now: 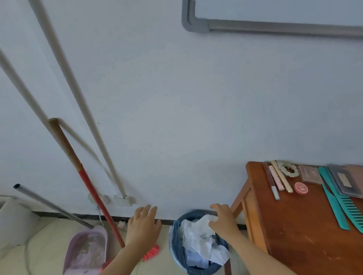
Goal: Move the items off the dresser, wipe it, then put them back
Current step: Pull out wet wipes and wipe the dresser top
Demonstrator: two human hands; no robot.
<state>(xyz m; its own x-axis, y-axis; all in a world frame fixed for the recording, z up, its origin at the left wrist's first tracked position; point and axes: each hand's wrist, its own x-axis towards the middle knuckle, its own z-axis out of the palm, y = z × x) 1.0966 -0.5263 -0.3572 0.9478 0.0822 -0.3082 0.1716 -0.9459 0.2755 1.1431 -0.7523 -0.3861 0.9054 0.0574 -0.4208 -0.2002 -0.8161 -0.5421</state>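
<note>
Combs (335, 189), sticks (281, 176) and palettes (310, 174), laid on the dresser (294, 237) at four o'clock, are judged light, stiff and best pinched mid-length; the left hand (143, 227) is spread open, and whether the right hand (224, 219) grips paper (195, 234) cannot be told.

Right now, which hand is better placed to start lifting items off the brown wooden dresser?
Right, probably. The right hand is over the blue wastebasket beside the brown wooden dresser, nearest the red round tin. The open left hand is farther off, by the red-handled broom.
</note>
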